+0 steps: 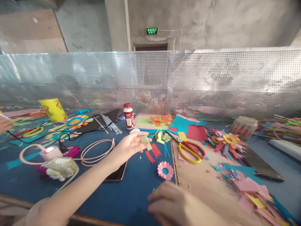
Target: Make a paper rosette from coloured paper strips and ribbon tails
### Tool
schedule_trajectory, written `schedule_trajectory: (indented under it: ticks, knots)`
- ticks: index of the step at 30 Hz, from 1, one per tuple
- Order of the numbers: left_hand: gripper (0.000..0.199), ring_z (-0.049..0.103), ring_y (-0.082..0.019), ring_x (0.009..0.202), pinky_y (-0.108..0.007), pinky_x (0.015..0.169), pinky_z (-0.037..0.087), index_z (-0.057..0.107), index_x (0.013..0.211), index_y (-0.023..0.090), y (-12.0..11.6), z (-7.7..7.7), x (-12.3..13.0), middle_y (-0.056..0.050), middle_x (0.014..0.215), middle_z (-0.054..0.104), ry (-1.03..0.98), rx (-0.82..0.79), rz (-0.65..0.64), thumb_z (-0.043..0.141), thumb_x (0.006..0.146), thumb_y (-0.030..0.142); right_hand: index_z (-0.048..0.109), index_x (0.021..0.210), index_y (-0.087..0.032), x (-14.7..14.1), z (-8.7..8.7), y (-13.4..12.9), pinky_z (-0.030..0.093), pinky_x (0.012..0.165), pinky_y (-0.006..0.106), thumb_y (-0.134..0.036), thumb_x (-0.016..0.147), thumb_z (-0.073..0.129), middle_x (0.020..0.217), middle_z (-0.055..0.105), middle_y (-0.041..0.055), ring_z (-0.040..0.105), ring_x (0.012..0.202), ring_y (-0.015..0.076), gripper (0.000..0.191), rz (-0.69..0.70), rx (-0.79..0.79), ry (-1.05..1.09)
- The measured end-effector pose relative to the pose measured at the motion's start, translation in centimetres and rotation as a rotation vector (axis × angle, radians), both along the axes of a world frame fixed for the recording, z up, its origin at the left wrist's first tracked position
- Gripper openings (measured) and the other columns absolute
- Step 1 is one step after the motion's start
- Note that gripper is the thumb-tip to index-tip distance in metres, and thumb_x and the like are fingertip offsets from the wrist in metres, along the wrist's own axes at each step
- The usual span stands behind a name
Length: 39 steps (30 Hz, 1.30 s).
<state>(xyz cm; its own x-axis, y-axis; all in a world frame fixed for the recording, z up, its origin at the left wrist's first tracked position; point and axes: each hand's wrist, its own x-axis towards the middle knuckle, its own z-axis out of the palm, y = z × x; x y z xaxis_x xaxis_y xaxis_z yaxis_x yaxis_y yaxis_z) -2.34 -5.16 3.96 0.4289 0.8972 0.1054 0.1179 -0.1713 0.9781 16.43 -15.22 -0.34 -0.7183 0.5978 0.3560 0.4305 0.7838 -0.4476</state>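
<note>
My left hand (134,142) reaches over the blue table, its fingers pinched on a small light green paper piece (147,142). Close to those fingers lie more green paper pieces (160,137), red paper strips (155,150) and thin blue strips (166,150). A pink paper ring (165,171) with a blue centre rests flat between my two hands. Nearer the front, my right hand (166,201) hovers below the ring, blurred, its fingers curled; whether they hold anything is hidden. Scissors (190,152) with yellow and red handles lie right of the ring.
A bottle (128,116) stands behind my left hand. A dark phone (116,172) lies under my left forearm. Cables, a charger (51,153) and a yellow roll (53,110) are left. Paper flowers (227,141) and scraps (251,185) lie right. Another person's hand (4,122) shows far left.
</note>
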Motion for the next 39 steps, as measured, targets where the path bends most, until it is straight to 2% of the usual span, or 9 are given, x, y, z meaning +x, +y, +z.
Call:
schedule_trajectory:
  ticks: [3,4,8,11,16,26,33,36,39]
  knots:
    - [0.042,0.058,-0.022,0.098,-0.030,0.073,0.044,0.051,0.112,0.016,1.3,-0.3,0.3,-0.012,0.112,0.062,-0.069,0.036,0.030,0.065,0.076,0.031,0.065,0.098,-0.019,2.5,1.0,4.2,0.051,0.078,0.027,-0.012,0.088,0.044,0.094,0.066,0.0055,0.060,0.088,0.0161,0.024,-0.358,0.135,-0.152]
    - [0.042,0.058,-0.022,0.099,-0.029,0.073,0.045,0.051,0.112,0.016,1.8,-0.4,0.4,-0.012,0.113,0.061,-0.096,0.036,0.045,0.065,0.076,0.031,0.065,0.099,-0.018,3.4,1.2,5.7,0.051,0.076,0.028,-0.012,0.089,0.043,0.094,0.066,0.0068,0.060,0.087,0.0167,0.025,-0.409,0.186,-0.267]
    - [0.038,0.058,-0.020,0.098,-0.027,0.073,0.047,0.056,0.106,0.016,3.9,-1.3,0.5,-0.010,0.111,0.061,-0.211,-0.037,0.128,0.067,0.074,0.033,0.065,0.106,-0.016,5.9,1.0,11.0,0.049,0.081,0.036,-0.005,0.086,0.042,0.096,0.061,0.0116,0.055,0.095,0.0219,0.032,-0.379,0.257,-0.413]
    - [0.035,0.060,-0.018,0.091,-0.025,0.070,0.049,0.059,0.101,0.016,4.9,-2.1,0.3,-0.007,0.103,0.063,-0.242,-0.072,0.163,0.068,0.072,0.033,0.060,0.116,-0.022,6.1,0.3,13.0,0.046,0.084,0.040,0.000,0.081,0.043,0.102,0.057,0.0121,0.049,0.101,0.0239,0.045,-0.309,0.333,-0.514]
    - [0.034,0.061,-0.015,0.084,-0.023,0.067,0.048,0.060,0.102,0.018,5.3,-2.8,-0.5,-0.007,0.106,0.063,-0.229,-0.090,0.158,0.068,0.073,0.035,0.057,0.119,-0.022,6.1,-0.9,13.3,0.035,0.096,0.049,0.002,0.072,0.051,0.109,0.055,0.0127,0.044,0.110,0.0282,0.053,-0.184,0.459,-0.630]
    - [0.038,0.060,-0.017,0.087,-0.023,0.064,0.047,0.060,0.101,0.016,4.2,-2.3,-0.3,-0.007,0.095,0.065,-0.147,-0.071,0.155,0.069,0.071,0.037,0.058,0.112,-0.015,8.7,-2.3,13.2,0.046,0.084,0.040,-0.009,0.090,0.035,0.108,0.060,0.0134,0.053,0.099,0.0221,0.032,-0.011,0.645,-0.658]
    - [0.041,0.059,-0.018,0.088,-0.024,0.065,0.047,0.059,0.104,0.016,4.5,-2.7,-0.6,-0.007,0.093,0.064,-0.103,-0.040,0.155,0.068,0.071,0.039,0.062,0.101,-0.013,9.6,-2.3,13.4,0.041,0.094,0.037,-0.006,0.088,0.038,0.107,0.063,0.0118,0.054,0.099,0.0209,0.029,0.142,0.691,-0.623]
    - [0.041,0.058,-0.019,0.090,-0.024,0.065,0.048,0.059,0.105,0.017,4.6,-2.9,-0.8,-0.007,0.093,0.064,-0.093,-0.028,0.148,0.068,0.072,0.039,0.063,0.099,-0.014,9.9,-2.0,13.3,0.042,0.093,0.037,-0.006,0.088,0.038,0.105,0.063,0.0113,0.055,0.099,0.0199,0.028,0.132,0.651,-0.563]
    - [0.040,0.059,-0.020,0.091,-0.023,0.065,0.048,0.059,0.104,0.017,4.5,-2.9,-0.7,-0.007,0.095,0.064,-0.090,-0.021,0.144,0.067,0.072,0.039,0.063,0.094,-0.015,9.6,-1.6,12.5,0.047,0.084,0.040,-0.010,0.089,0.039,0.102,0.064,0.0125,0.056,0.094,0.0210,0.025,0.025,0.573,-0.455]
